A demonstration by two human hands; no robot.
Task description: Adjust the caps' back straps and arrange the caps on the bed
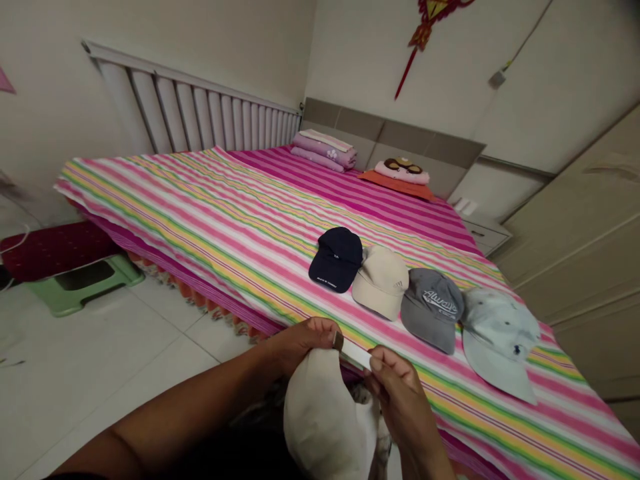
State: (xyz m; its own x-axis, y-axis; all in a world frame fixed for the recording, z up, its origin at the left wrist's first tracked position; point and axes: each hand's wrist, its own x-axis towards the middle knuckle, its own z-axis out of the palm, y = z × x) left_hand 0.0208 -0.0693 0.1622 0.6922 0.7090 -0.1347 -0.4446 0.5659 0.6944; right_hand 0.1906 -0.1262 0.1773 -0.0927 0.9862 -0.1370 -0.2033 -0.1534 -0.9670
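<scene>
Left hand and right hand pinch the strap of a pale cap (left by its buckle); 4 caps lie near the bed's near edge.

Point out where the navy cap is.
In the head view, the navy cap lies on the striped bedspread, leftmost in its row, beside the beige cap.

Domestic bedroom, identified by its furnishings. A wide bed, spread with a striped pink, yellow, green and white cloth, ends at a grey panelled headboard; folded lilac floral bedding lies near its head. A white bedside cabinet with a drawer stands alongside. A white ribbed radiator and a red tasselled hanging occupy the walls.
</scene>
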